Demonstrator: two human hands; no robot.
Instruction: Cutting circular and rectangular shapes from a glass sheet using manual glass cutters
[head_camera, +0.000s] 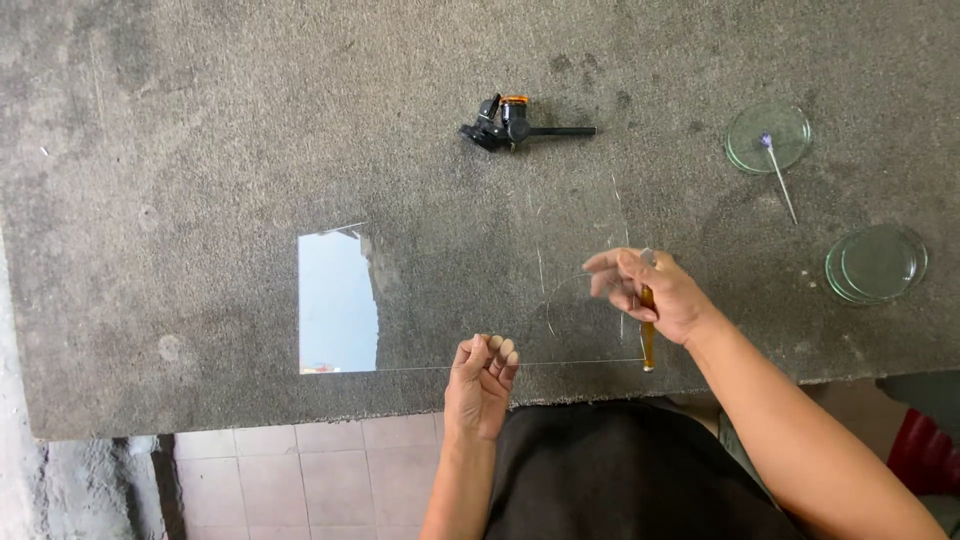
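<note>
A clear glass sheet (440, 290) lies flat on the grey felt-covered table (200, 150), its left part mirroring the sky. A curved score line shows on its right part. My left hand (482, 385) curls its fingers over the sheet's near edge. My right hand (650, 295) rests on the sheet's right side and grips a yellow-handled glass cutter (648, 335), which stands nearly upright with its tip at the sheet's near right corner.
A black circle-cutting tool with an orange cap (515, 122) lies at the back. A round glass disc (768, 138) with a thin stick (780, 180) sits at the back right. Stacked round glass discs (877, 263) lie to the right. Tiled floor (300, 480) shows below the table edge.
</note>
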